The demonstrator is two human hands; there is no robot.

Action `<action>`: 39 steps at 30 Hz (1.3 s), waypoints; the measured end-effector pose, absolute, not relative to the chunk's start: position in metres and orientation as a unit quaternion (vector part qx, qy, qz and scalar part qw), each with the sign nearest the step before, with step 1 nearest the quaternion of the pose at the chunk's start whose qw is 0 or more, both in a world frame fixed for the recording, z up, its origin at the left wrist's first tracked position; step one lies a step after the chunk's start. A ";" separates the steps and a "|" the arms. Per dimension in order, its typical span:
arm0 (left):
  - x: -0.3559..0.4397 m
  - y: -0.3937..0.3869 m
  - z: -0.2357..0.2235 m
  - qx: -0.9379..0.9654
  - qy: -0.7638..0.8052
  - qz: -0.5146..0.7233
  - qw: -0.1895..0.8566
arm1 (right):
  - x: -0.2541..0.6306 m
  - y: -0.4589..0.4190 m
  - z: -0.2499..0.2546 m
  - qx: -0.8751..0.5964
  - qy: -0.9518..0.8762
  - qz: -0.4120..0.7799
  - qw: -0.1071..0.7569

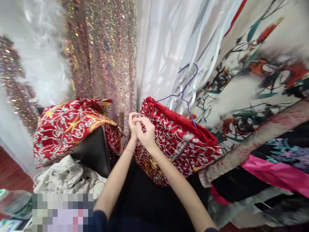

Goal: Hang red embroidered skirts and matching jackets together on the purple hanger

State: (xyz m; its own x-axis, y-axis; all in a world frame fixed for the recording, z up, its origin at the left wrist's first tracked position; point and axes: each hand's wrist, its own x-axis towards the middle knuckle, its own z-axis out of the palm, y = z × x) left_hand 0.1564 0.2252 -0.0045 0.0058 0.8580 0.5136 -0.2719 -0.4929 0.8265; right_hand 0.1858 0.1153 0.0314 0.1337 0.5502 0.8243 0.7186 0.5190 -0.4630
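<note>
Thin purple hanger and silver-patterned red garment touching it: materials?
Thin purple clothes hanger: coated wire or plastic, can't tell which; slim, evenly coloured. Red garment with silver swirls: soft fabric, satin-like where plain and creased; glinting swirls suggest metallic thread or sequins.

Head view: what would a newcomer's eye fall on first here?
Probably the red embroidered garment with silver swirls, right of centre on a purple hanger, with the left hand and right hand close together by its left edge. Next, likely, the glittering sequined fabric hanging at upper left of centre. More red embroidered cloth, with gold motifs, shows at left.
</note>
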 end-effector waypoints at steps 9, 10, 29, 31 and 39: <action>0.207 0.298 0.055 0.775 0.155 0.554 0.264 | 0.268 0.114 0.008 -0.591 -0.549 0.024 0.591; 0.200 0.296 0.055 0.787 0.158 0.537 0.259 | 0.269 0.117 0.009 -0.598 -0.550 0.008 0.583; 0.141 0.140 0.050 0.787 0.418 0.452 -0.036 | 0.255 0.050 -0.003 -0.598 -0.495 -0.244 0.582; 0.141 0.142 0.049 0.787 0.413 0.457 -0.044 | 0.262 0.029 -0.002 -0.589 -0.448 -0.224 0.634; 0.149 0.152 0.040 0.787 0.385 0.480 -0.041 | 0.318 -0.034 -0.028 -0.460 -0.134 -0.097 0.872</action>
State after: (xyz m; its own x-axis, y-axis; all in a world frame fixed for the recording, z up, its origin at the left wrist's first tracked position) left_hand 0.1488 0.1521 0.0403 0.2421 0.5669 0.7874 0.6456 -0.6999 0.3054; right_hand 0.3185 -0.0337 -0.0278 0.9453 -0.0464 0.3229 0.2928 0.5570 -0.7772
